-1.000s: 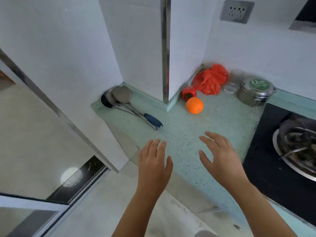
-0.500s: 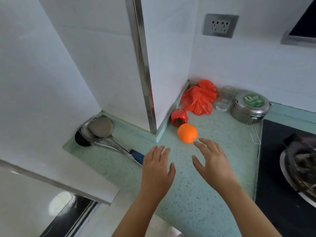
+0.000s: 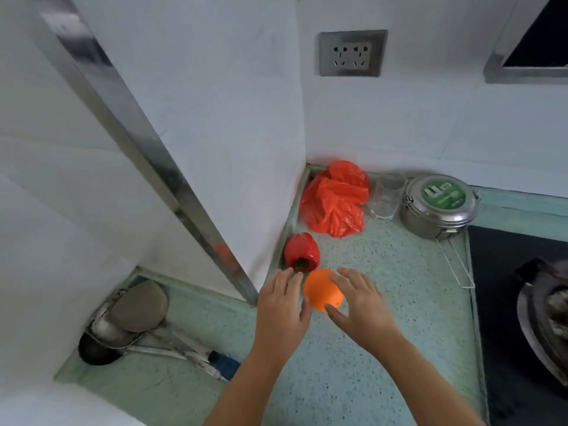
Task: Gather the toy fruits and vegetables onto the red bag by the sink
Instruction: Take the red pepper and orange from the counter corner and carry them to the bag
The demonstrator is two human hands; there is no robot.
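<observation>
Open hands [image 3: 322, 305] flank orange [image 3: 321, 290]; red pepper [image 3: 301, 252] just behind.

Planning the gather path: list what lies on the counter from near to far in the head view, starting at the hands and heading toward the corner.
Left hand and right hand → toy orange → red toy pepper → red bag

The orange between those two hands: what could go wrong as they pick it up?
The orange is round and the right hand is only closing on it, so it might roll away across the counter. The left hand is near the red pepper and could knock it. Carrying things to the red bag might bump the glass beside it.
</observation>
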